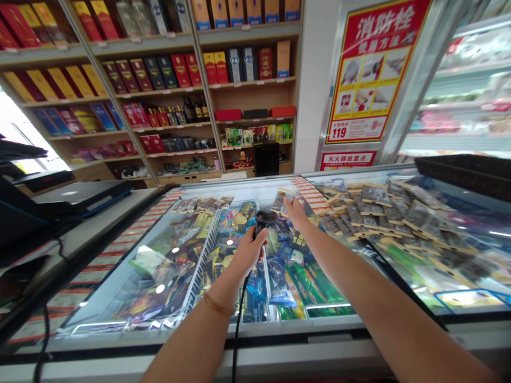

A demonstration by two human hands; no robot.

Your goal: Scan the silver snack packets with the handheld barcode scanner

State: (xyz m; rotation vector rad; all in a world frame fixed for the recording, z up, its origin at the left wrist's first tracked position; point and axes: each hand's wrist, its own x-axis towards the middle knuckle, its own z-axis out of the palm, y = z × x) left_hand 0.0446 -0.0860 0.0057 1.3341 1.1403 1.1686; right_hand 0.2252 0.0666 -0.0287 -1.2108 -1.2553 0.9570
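Scanner (pixel 266 216) lengthwise fore-and-aft, broad end foremost; left fingers (pixel 262 236) gripping it, right fingers (pixel 288 203) pinching packet (pixel 278 204).

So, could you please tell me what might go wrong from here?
The cord from the scanner in the left hand crosses the front edge of the freezer and might snag there. The loosely heaped packets beside the right arm could slide if bumped.
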